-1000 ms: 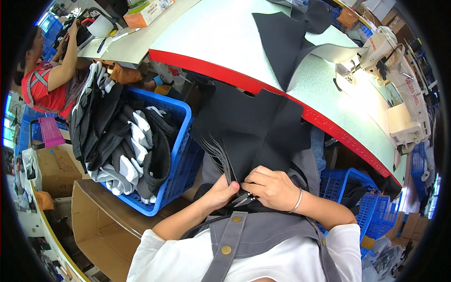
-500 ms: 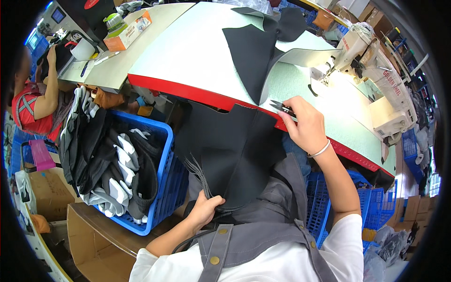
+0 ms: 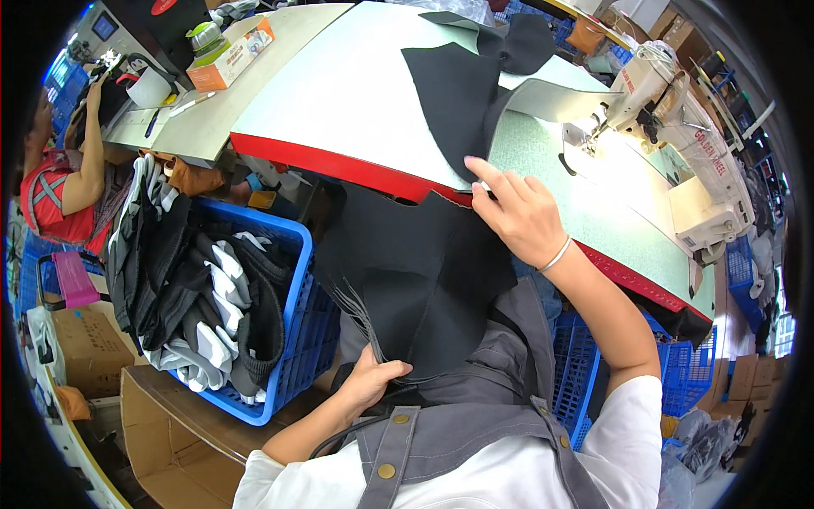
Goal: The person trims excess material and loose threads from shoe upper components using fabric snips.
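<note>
A large black fabric piece [image 3: 398,288] with a seam down its middle drapes from the table's front edge over my lap. My left hand [image 3: 373,379] is closed on its lower edge, beside a bunch of thin dark threads [image 3: 356,310] hanging at its left side. On the table lies another black fabric piece [image 3: 454,102], its pointed end toward me. My right hand [image 3: 519,212] has index finger and thumb at that pointed end, pinching it; the other fingers curl in. No thread snips show now; the palm is hidden.
A sewing machine [image 3: 636,93] stands at the right of the pale tabletop [image 3: 339,93], which has a red front edge [image 3: 331,165]. At left, a blue basket [image 3: 297,314] holds black, grey and white fabric pieces. A co-worker [image 3: 72,187] sits far left. An open cardboard box [image 3: 170,441] is below.
My right hand has moved left and slightly up to the tip of the fabric on the table. The black snips it held are out of sight. My left hand has barely moved.
</note>
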A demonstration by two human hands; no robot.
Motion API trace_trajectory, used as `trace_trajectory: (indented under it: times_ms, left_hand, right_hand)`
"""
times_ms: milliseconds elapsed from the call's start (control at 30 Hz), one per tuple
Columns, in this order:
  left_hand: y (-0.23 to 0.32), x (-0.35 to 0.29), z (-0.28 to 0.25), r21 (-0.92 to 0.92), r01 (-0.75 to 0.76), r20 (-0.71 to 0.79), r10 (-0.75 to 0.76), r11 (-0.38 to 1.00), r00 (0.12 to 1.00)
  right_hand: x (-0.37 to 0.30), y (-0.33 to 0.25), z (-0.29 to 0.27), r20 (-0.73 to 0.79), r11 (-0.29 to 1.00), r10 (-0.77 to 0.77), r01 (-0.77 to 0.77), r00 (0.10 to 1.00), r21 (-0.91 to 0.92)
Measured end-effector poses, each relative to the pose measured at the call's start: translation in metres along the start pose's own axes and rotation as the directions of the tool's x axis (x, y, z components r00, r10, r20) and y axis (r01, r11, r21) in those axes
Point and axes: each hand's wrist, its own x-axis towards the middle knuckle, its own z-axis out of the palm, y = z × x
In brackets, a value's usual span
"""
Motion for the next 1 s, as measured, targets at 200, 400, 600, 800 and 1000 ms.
trace_trajectory:
  times_ms: [200,400,600,800,1000]
  left_hand:
    - [-0.005,0.003,-0.005,-0.028,0.005,0.024,-0.004,1.000,1.000]
    - [-0.002,-0.002,0.004,-0.092,-0.088,-0.007,0.087,0.992,0.996]
    - [-0.009,0.011,-0.004,-0.050,-0.059,-0.020,0.059,0.997,0.998]
    - [-0.010,0.005,-0.003,0.013,-0.125,-0.038,0.125,0.992,0.991]
    - [-0.020,0.008,-0.009,-0.122,-0.143,0.133,0.159,0.982,0.978]
  right_hand:
    - [0.010,0.019,0.009,0.291,0.881,0.202,-0.303,0.935,0.364]
    - [0.011,0.059,0.017,0.483,0.878,-0.136,-0.120,0.865,0.463]
    - [0.013,0.065,0.015,0.474,0.972,-0.172,0.227,0.864,-0.061]
    - [0.040,0.004,-0.050,0.017,0.998,-0.013,0.012,1.000,0.068]
    - [-0.046,-0.128,-0.055,0.234,0.636,-0.154,-0.085,0.960,0.767]
